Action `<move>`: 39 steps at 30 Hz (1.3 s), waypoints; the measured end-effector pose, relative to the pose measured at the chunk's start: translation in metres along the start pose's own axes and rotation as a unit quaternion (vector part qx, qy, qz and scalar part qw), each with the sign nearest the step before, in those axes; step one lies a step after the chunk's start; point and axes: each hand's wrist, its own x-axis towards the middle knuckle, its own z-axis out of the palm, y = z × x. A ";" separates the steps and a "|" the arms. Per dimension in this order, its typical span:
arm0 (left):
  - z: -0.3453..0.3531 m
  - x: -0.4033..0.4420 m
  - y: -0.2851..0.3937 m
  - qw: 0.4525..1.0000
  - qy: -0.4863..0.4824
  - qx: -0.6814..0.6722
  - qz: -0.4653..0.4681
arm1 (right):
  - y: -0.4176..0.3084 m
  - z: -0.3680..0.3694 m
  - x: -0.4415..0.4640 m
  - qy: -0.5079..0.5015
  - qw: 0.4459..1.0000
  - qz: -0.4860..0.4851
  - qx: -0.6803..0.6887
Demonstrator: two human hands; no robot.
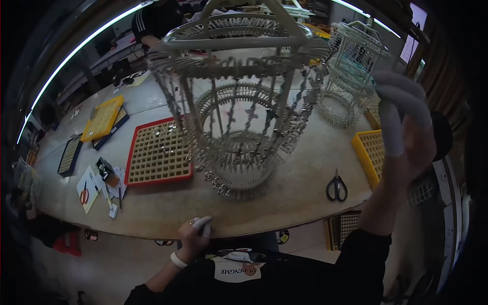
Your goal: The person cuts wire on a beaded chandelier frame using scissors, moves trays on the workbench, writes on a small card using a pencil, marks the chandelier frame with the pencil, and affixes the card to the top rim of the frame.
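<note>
A tall round white rack (239, 101) stands on the table in front of me, its rings lined with small hooks. Chains and small shiny pieces hang from it in strands. My right hand (409, 122) is raised to the right of the rack, apart from it, with whitish finger covers on. Its fingers are bent and spread, with nothing visible between them. By the table's front edge, my left hand (194, 235) is closed, its covered fingertips pressed together. Whatever they may hold is too small to make out.
A red-rimmed compartment tray (159, 152) holds shiny pieces left of the rack. Black-handled scissors (336, 188) lie at right near a yellow tray (370, 155). A second rack (351, 71) stands behind. Orange scissors (84, 195) lie on paper. Another person's sleeve (152, 23) shows at the back.
</note>
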 end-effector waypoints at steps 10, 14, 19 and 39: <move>-0.088 0.052 -0.052 0.977 0.125 0.144 0.098 | 0.033 0.039 0.072 -0.271 0.933 0.165 0.172; -0.114 0.077 -0.074 0.964 0.142 0.216 0.060 | 0.057 0.044 0.074 -0.261 0.935 0.231 0.061; -0.109 0.088 -0.099 0.974 0.117 0.192 0.023 | 0.038 0.058 0.073 -0.238 0.943 0.218 0.076; -0.107 0.090 -0.098 0.977 0.097 0.187 0.013 | -0.009 0.053 0.083 -0.270 0.925 0.265 0.022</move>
